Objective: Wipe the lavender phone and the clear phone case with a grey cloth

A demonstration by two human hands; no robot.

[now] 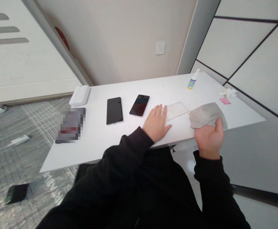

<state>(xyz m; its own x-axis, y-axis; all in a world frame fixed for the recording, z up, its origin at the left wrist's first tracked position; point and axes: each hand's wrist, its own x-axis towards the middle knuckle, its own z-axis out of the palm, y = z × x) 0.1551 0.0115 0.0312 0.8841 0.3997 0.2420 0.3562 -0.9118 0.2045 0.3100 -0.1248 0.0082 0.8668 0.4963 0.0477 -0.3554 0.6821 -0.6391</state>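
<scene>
My left hand (pixel 155 124) lies flat on the white table (pixel 93 140), its thumb apart from its fingers. The fingertips are at the left edge of a clear phone case (pixel 177 110); whether they touch it I cannot tell. Palm up at the table's front edge, my right hand (pixel 209 138) holds a grey cloth (pixel 206 115), the thumb over it and the other fingers hidden underneath. A smaller dark-screened phone (pixel 140 105) lies just beyond my left hand. Farther left is a larger dark-screened phone (pixel 114 110).
A small spray bottle (pixel 193 79) stands at the back right, with a pink slip (pixel 225 100) and crumpled white tissue (pixel 231 92) nearby. At the left are a white case (pixel 80 95) and a blurred-out dark item (pixel 71 125). A charger (pixel 19 140) lies on the carpet.
</scene>
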